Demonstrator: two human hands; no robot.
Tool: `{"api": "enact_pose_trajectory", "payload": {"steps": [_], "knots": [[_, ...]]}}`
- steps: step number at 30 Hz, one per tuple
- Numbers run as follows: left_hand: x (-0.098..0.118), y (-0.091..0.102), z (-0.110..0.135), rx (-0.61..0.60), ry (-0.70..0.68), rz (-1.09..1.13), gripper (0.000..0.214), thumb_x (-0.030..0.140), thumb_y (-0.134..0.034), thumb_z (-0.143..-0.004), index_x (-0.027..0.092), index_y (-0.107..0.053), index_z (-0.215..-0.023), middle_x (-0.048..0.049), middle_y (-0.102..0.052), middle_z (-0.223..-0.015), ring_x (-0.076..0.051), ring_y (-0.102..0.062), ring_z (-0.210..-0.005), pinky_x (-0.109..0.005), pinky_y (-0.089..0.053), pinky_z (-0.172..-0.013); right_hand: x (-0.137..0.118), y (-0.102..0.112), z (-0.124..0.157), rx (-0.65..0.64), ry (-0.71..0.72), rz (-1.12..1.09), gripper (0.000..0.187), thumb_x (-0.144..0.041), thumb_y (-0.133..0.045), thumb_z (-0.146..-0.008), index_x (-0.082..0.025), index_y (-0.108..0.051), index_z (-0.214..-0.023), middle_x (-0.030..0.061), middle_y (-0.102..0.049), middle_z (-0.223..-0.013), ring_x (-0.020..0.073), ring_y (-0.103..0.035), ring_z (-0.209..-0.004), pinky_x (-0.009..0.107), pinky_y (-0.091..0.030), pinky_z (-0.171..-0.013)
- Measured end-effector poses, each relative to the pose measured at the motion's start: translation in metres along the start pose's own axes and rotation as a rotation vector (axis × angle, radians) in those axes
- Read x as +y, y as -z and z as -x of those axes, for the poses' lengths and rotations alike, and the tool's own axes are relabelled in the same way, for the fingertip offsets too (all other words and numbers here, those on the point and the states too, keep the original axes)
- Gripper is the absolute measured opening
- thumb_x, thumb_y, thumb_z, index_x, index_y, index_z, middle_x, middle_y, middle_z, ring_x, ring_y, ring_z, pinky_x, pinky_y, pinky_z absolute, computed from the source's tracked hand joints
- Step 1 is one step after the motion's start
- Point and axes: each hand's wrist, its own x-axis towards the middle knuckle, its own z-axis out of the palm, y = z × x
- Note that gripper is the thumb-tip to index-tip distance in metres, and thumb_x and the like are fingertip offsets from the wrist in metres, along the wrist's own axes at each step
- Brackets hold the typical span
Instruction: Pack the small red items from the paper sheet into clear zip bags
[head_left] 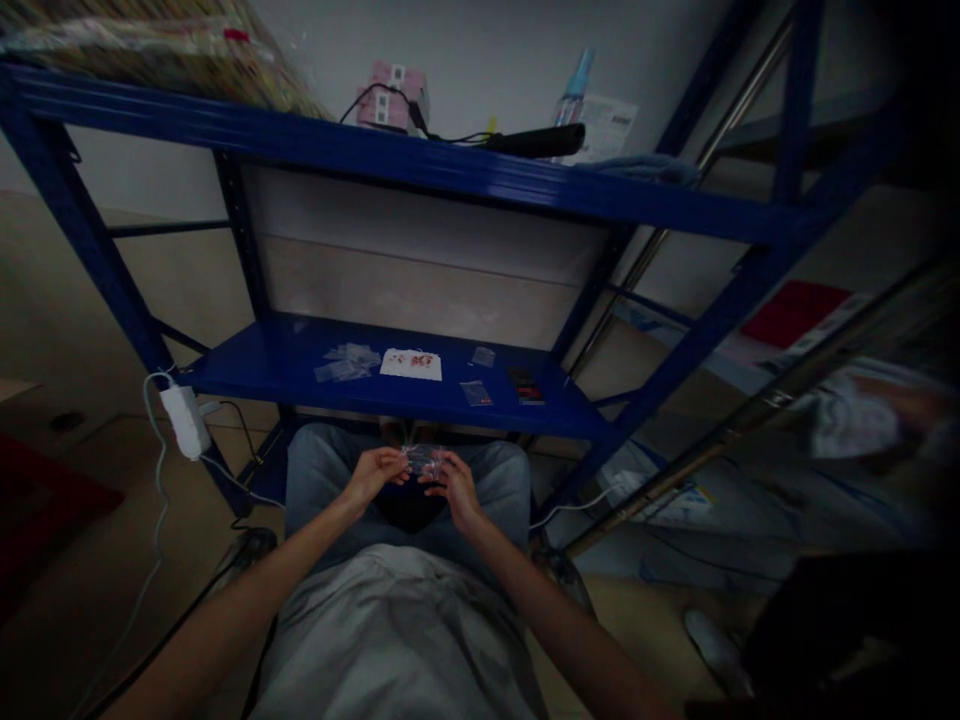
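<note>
Between my two hands, just above my lap, is a small clear plastic bag (424,459). My left hand (377,473) pinches its left side, while the fingers of my right hand (455,483) grip the right side. Whether the bag holds anything is too dark to tell. In front, on the blue shelf, lies a white sheet (411,371) with small reddish pieces on it. A loose heap of clear bags (349,362) rests to its left. On the right are a clear bag with small reddish bits (476,393), another clear bag (484,356) and a dark printed packet (524,386).
The blue upper shelf (420,165) crosses above, carrying a pink box (391,95), a spray bottle (576,88) and a black handheld object (536,141). A white power strip (185,423) hangs at the left post with cables. Another person's shoe (716,650) shows at lower right.
</note>
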Motion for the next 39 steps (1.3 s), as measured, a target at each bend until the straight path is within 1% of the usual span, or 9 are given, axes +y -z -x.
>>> {"api": "enact_pose_trajectory", "payload": {"steps": [3, 7, 12, 17, 21, 24, 28, 31, 39], "knots": [[-0.002, 0.000, -0.002, 0.006, -0.021, -0.005, 0.038, 0.040, -0.081, -0.064, 0.011, -0.065, -0.084, -0.0049, -0.070, -0.066, -0.017, -0.067, -0.061, -0.027, -0.053, -0.060, -0.004, -0.001, 0.000, 0.017, -0.026, -0.099, 0.027, -0.038, -0.052, -0.086, -0.018, -0.059, -0.103, 0.0097, -0.072, -0.090, 0.0229, -0.071, -0.075, 0.030, -0.057, -0.052], [-0.006, -0.001, -0.006, -0.011, -0.053, -0.017, 0.037, 0.035, -0.083, -0.061, 0.012, -0.064, -0.083, -0.0027, -0.068, -0.062, -0.016, -0.065, -0.057, -0.026, -0.052, -0.058, -0.005, -0.006, 0.000, -0.043, -0.056, -0.207, 0.037, -0.049, -0.048, -0.090, -0.018, -0.060, -0.107, 0.0111, -0.072, -0.094, 0.0238, -0.071, -0.078, 0.036, -0.059, -0.058], [-0.008, -0.004, -0.007, -0.035, -0.115, -0.055, 0.040, 0.032, -0.083, -0.061, 0.012, -0.063, -0.089, -0.0007, -0.066, -0.063, -0.014, -0.063, -0.056, -0.025, -0.051, -0.055, 0.002, -0.011, -0.001, -0.042, 0.096, -0.158, 0.032, -0.045, -0.066, -0.080, -0.017, -0.063, -0.095, 0.0057, -0.070, -0.081, 0.0189, -0.068, -0.070, 0.029, -0.058, -0.055], [0.002, -0.004, 0.001, -0.054, -0.047, -0.074, 0.042, 0.047, -0.069, -0.076, 0.012, -0.066, -0.100, -0.0082, -0.071, -0.082, -0.018, -0.066, -0.065, -0.025, -0.049, -0.048, -0.001, -0.013, 0.000, -0.100, 0.157, -0.081, 0.031, -0.045, -0.069, -0.077, -0.015, -0.066, -0.085, 0.0055, -0.068, -0.077, 0.0179, -0.066, -0.071, 0.026, -0.057, -0.054], [0.008, -0.004, 0.008, 0.008, -0.078, -0.037, 0.035, 0.043, -0.070, -0.074, 0.014, -0.071, -0.093, -0.0080, -0.072, -0.086, -0.019, -0.066, -0.076, -0.024, -0.050, -0.057, -0.006, -0.013, 0.003, -0.160, 0.189, -0.001, 0.033, -0.047, -0.065, -0.080, -0.014, -0.068, -0.081, 0.0053, -0.067, -0.077, 0.0170, -0.064, -0.070, 0.026, -0.057, -0.052], [0.007, -0.002, 0.008, 0.070, -0.060, 0.023, 0.031, 0.040, -0.071, -0.073, 0.015, -0.072, -0.092, -0.0076, -0.072, -0.086, -0.020, -0.066, -0.081, -0.026, -0.051, -0.064, -0.005, -0.013, 0.003, -0.142, 0.179, 0.029, 0.034, -0.049, -0.064, -0.080, -0.015, -0.068, -0.081, 0.0054, -0.067, -0.076, 0.0174, -0.064, -0.070, 0.026, -0.057, -0.050], [0.004, -0.001, 0.005, 0.125, -0.042, 0.056, 0.032, 0.039, -0.071, -0.073, 0.014, -0.072, -0.092, -0.0074, -0.072, -0.082, -0.020, -0.066, -0.078, -0.027, -0.051, -0.065, -0.002, -0.012, -0.001, -0.093, 0.133, 0.024, 0.035, -0.050, -0.064, -0.080, -0.015, -0.069, -0.082, 0.0068, -0.068, -0.078, 0.0177, -0.065, -0.069, 0.027, -0.057, -0.051], [0.006, -0.004, 0.005, 0.136, -0.112, 0.024, 0.033, 0.041, -0.072, -0.072, 0.014, -0.073, -0.090, -0.0084, -0.072, -0.086, -0.020, -0.065, -0.078, -0.027, -0.050, -0.065, 0.000, -0.012, -0.002, -0.071, 0.103, -0.025, 0.035, -0.050, -0.065, -0.079, -0.015, -0.069, -0.084, 0.0066, -0.068, -0.077, 0.0178, -0.065, -0.068, 0.028, -0.056, -0.051], [0.015, -0.005, 0.012, 0.166, -0.145, 0.030, 0.035, 0.043, -0.076, -0.069, 0.014, -0.074, -0.088, -0.0086, -0.073, -0.082, -0.019, -0.065, -0.072, -0.027, -0.050, -0.064, -0.008, -0.017, 0.008, -0.174, 0.129, -0.081, 0.027, -0.042, -0.069, -0.078, -0.018, -0.069, -0.090, 0.0065, -0.070, -0.089, 0.0191, -0.066, -0.084, 0.029, -0.057, -0.065]]}}
